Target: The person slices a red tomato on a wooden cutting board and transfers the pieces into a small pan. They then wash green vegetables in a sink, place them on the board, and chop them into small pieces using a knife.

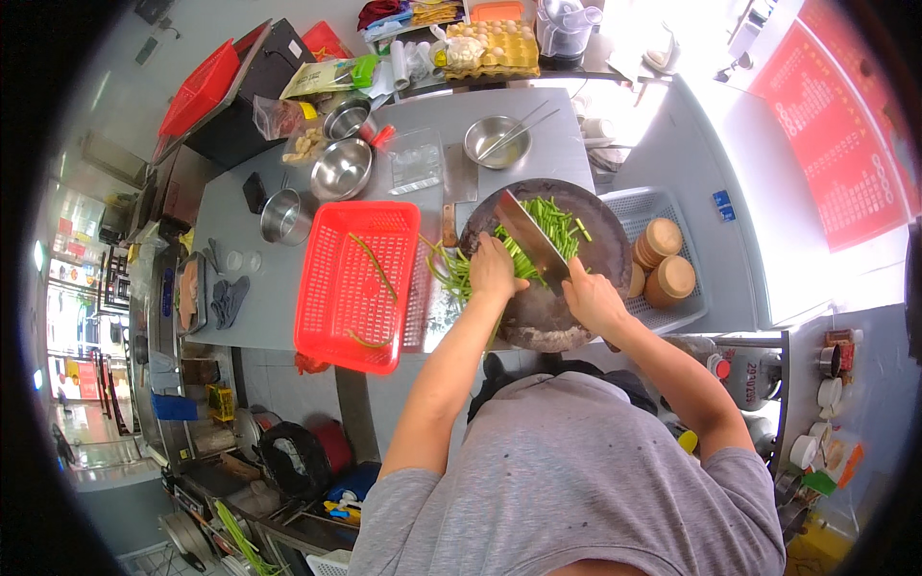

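Note:
My right hand grips the handle end of a cleaver, whose broad blade slants up and left over a round, dark chopping block. Short cut pieces of green stalk, apparently garlic scapes, lie heaped beyond the blade. Left of the blade, my left hand presses down on a bundle of long stalks. Their curled ends hang over the block's left side. Beside them stands a red plastic basket with a few stray stalks inside.
A second cleaver lies behind the block. Farther back are a steel bowl with chopsticks and a clear plastic container. More steel bowls stand at left. On the right, a grey basket holds wooden-looking cups.

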A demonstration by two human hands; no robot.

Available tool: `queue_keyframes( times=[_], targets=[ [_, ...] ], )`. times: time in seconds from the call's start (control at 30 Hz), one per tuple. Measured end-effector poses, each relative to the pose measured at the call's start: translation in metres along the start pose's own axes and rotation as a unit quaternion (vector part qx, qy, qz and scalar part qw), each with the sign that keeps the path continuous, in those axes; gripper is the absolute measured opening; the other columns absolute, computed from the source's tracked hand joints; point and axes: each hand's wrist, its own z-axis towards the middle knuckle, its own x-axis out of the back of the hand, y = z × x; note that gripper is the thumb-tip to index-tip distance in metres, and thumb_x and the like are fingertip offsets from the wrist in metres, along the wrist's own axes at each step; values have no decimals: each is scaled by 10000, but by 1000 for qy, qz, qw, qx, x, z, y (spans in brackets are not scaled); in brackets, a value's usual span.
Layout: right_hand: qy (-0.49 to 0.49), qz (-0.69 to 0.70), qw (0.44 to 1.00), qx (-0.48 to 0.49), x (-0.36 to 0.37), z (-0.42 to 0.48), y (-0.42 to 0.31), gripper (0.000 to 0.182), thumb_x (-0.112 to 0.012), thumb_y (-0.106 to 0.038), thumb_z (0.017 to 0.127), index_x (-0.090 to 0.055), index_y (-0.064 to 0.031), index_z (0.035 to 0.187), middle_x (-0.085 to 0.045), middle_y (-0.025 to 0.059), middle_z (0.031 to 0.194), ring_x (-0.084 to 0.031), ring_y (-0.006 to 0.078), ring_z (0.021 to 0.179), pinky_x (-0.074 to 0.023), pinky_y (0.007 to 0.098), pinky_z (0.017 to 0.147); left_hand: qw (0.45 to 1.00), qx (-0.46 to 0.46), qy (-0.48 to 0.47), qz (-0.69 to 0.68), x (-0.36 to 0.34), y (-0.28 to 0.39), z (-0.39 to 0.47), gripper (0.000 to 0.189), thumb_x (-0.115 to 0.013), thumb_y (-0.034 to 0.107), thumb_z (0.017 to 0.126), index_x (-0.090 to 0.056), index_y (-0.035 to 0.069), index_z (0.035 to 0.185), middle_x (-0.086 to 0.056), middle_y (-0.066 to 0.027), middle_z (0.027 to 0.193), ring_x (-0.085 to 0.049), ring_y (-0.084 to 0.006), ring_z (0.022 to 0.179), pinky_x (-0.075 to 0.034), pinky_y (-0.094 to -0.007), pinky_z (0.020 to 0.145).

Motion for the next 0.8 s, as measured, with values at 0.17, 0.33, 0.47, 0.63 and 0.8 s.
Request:
queue_keyframes(
  times=[0.17, 0.33, 0.47, 0.63, 0.8],
  targets=[
    [-29, -12, 999, -2, -6, -10, 4, 223, -513, -166, 879, -384, -16, 982, -607, 278, 708, -593, 490, 708, -467, 567, 632, 992, -29, -37, 117, 17, 0, -3, 1052, -839, 558, 464, -453, -100, 1188, -479, -195, 1157, -464, -327, 1159, -260, -500, 1067],
    [-22, -12, 1000, 2, -8, -12, 5, 223, -517, -163, 877, -388, -15, 982, -609, 278, 710, -599, 483, 704, -474, 559, 631, 991, -13, -51, 124, 29, -5, -17, 1099, -805, 624, 458, -450, -62, 1241, -481, -167, 1217, -462, -311, 1157, -156, -625, 1057],
    [-29, -20, 999, 0, -2, -10, 0, 228, -520, -161, 875, -390, -11, 988, -612, 279, 714, -600, 483, 705, -477, 557, 633, 992, 1, -7, 128, 8, -13, -19, 1047, -812, 593, 480, -461, -58, 1222, -501, -160, 1190, -467, -298, 1148, -173, -628, 1050],
    [-52, -23, 998, 1, 3, -14, -5, 236, -522, -158, 868, -389, -5, 990, -614, 289, 733, -603, 483, 723, -477, 558, 632, 991, -11, 6, 130, -3, -15, -15, 915, -823, 526, 517, -493, -49, 1148, -519, -148, 1116, -494, -298, 1085, -215, -613, 1038],
    [-100, -22, 995, -5, 10, -7, -10, 215, -506, -116, 853, -385, 5, 983, -610, 301, 741, -605, 491, 732, -485, 556, 653, 993, -42, 32, 110, -9, -19, -15, 775, -837, 454, 535, -519, -25, 1055, -533, -144, 1045, -506, -308, 1044, -254, -568, 1023]
  ],
)
